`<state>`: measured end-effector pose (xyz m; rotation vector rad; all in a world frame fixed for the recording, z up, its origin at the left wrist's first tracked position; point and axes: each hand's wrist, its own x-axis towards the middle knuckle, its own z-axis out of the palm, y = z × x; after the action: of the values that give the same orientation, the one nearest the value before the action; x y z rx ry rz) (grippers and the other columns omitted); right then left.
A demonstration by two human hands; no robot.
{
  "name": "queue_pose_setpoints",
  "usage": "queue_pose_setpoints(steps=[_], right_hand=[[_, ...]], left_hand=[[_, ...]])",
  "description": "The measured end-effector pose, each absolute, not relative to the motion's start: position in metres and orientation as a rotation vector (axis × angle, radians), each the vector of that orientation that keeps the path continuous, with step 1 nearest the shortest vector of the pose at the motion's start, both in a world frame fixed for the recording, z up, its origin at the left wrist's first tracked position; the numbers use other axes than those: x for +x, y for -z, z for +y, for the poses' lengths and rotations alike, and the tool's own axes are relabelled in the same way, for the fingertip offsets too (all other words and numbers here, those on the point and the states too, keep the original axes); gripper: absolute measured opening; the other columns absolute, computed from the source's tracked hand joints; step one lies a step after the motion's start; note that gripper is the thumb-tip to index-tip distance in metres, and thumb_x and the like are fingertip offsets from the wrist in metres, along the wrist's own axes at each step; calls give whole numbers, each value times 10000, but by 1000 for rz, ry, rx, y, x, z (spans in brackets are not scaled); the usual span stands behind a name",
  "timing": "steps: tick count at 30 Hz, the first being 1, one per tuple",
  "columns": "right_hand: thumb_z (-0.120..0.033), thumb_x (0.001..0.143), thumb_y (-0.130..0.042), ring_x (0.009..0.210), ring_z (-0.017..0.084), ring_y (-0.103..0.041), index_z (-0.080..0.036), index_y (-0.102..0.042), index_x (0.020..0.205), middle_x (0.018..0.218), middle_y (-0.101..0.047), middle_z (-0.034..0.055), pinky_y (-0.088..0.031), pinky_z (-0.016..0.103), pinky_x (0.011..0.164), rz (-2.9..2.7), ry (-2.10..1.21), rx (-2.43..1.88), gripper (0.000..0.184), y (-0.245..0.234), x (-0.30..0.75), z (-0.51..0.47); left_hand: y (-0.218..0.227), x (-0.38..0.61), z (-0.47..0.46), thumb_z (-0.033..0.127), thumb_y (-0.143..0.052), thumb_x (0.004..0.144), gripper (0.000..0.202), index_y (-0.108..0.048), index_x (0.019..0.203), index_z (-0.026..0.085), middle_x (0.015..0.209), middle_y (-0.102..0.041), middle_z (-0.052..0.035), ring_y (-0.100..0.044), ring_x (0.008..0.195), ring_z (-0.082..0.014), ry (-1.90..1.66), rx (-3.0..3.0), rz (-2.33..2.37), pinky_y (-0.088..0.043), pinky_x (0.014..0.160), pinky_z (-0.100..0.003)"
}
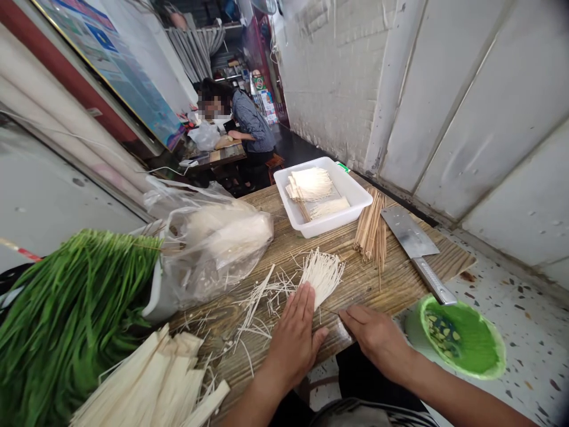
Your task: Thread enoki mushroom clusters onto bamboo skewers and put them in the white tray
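Note:
My left hand (293, 335) lies flat with fingers stretched out, pressing on the stem end of a small fanned bunch of white enoki mushrooms (323, 274) on the wooden table (400, 284). My right hand (376, 335) rests just to its right, fingers pressed together and pointing left. It seems to pinch a thin wooden skewer (331, 310) whose tip points at the bunch under my left hand. Loose enoki strands (262, 296) lie scattered to the left of the bunch.
Behind stand a white tray (351, 187) with skewered enoki bundles, a pile of bamboo skewers (371, 228) and a cleaver (413, 243). A green bowl (475, 347) sits low right. Left: a plastic bag of enoki (217, 243), green chives (75, 302), pale strips (155, 379). A person sits far back (249, 127).

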<state>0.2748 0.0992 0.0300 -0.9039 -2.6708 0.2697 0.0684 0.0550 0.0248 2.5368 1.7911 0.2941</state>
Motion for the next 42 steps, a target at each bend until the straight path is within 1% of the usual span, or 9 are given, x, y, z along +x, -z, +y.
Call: queue_pose_setpoints(steps=[10, 13, 16, 18, 24, 27, 32, 37, 42], right_hand=[[-91, 877, -450, 702, 168, -544, -177, -593, 895, 787, -574, 34, -426, 262, 631, -2629, -314, -994, 168, -28, 266, 105], [-111, 896, -422, 688, 160, -557, -191, -588, 897, 793, -573, 29, -442, 252, 626, -2606, -346, -980, 184, -31, 271, 107], [-126, 911, -390, 724, 159, -577, -192, -589, 903, 819, -586, 40, -463, 247, 657, -2580, -369, -942, 210, -33, 276, 108], [-131, 916, -375, 735, 157, -586, -191, -597, 910, 830, -594, 48, -473, 245, 666, -2523, -400, -924, 230, -33, 279, 108], [-155, 926, -360, 700, 157, -594, -185, -618, 880, 800, -597, 55, -488, 252, 650, -2394, -428, -913, 264, -29, 279, 108], [-159, 925, -370, 698, 155, -595, -192, -625, 922, 790, -600, 49, -487, 244, 640, -2371, -423, -906, 257, -31, 281, 109], [-162, 924, -358, 772, 179, -612, -181, -621, 1006, 883, -623, 82, -499, 281, 694, -2277, -342, -940, 276, -42, 288, 120], [-169, 915, -364, 800, 189, -632, -177, -609, 1083, 947, -637, 92, -509, 285, 705, -2186, -122, -979, 297, -70, 294, 148], [-233, 917, -420, 709, 165, -634, -178, -638, 1016, 849, -643, 63, -512, 264, 661, -2099, -35, -941, 246, -106, 291, 165]], left_hand=[[-29, 69, 48, 454, -364, 891, 719, -46, 1446, 128, 1515, -153, -147, -86, 1397, -245, -403, 2511, 1749, -143, 1117, -474], [-40, 56, 52, 409, -376, 894, 661, -128, 1439, 128, 1517, -144, -159, -98, 1396, -262, -543, 2304, 1978, -181, 1095, -469], [-54, 30, 72, 336, -369, 904, 445, -440, 1304, 152, 1412, -397, -145, -342, 1304, -255, -535, 1945, 2374, -277, 1034, -416], [-60, 13, 91, 314, -437, 879, 320, -598, 1123, 185, 1199, -594, -130, -517, 1124, -268, -495, 1859, 2448, -342, 943, -421], [-58, -8, 139, 306, -589, 789, 174, -667, 736, 159, 855, -678, -97, -591, 949, -267, -327, 1768, 2472, -348, 883, -437], [-58, -11, 148, 353, -574, 813, 221, -631, 768, 144, 848, -665, -41, -594, 913, -203, -312, 1746, 2431, -367, 909, -439], [-77, -15, 147, 245, -544, 784, 146, -651, 725, 163, 738, -691, -58, -633, 836, -223, -608, 1711, 2392, -365, 898, -417], [-104, -1, 135, 278, -503, 775, 288, -660, 989, 168, 850, -730, -43, -661, 825, -177, -1056, 1674, 2192, -447, 825, -287], [-123, 15, 125, 350, -535, 765, 292, -688, 931, 165, 910, -730, -57, -654, 869, -194, -1323, 1594, 2031, -465, 837, -300]])
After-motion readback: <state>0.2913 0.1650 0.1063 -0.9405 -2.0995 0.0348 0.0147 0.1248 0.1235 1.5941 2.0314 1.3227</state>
